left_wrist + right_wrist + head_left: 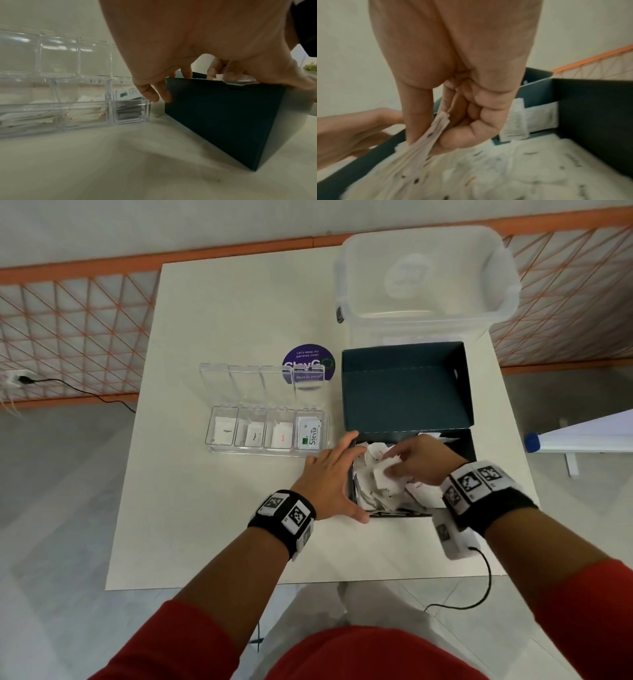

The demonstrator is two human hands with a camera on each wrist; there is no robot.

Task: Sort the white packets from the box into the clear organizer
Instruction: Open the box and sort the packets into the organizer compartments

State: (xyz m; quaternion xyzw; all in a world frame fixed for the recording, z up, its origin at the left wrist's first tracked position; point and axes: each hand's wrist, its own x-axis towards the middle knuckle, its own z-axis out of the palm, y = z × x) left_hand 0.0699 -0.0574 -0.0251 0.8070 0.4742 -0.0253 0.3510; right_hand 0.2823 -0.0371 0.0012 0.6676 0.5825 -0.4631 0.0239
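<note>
A dark teal box (407, 392) with its lid flipped up stands on the white table (212, 525), full of loose white packets (387, 491). My right hand (400, 463) is inside the box, pinching a stack of white packets (426, 136) between thumb and fingers. My left hand (337, 470) rests with straight fingers against the box's left wall (223, 119), its thumb at the front corner. The clear organizer (267, 433) lies left of the box, lids up. Its compartments hold Sugar, Pepper, Salt and Stevia packets (310, 436).
A big clear plastic tub (424, 278) stands behind the box. A round purple sticker (308, 361) lies behind the organizer. An orange mesh fence lines the far side. A white board with a blue cap (532, 441) pokes in at the right.
</note>
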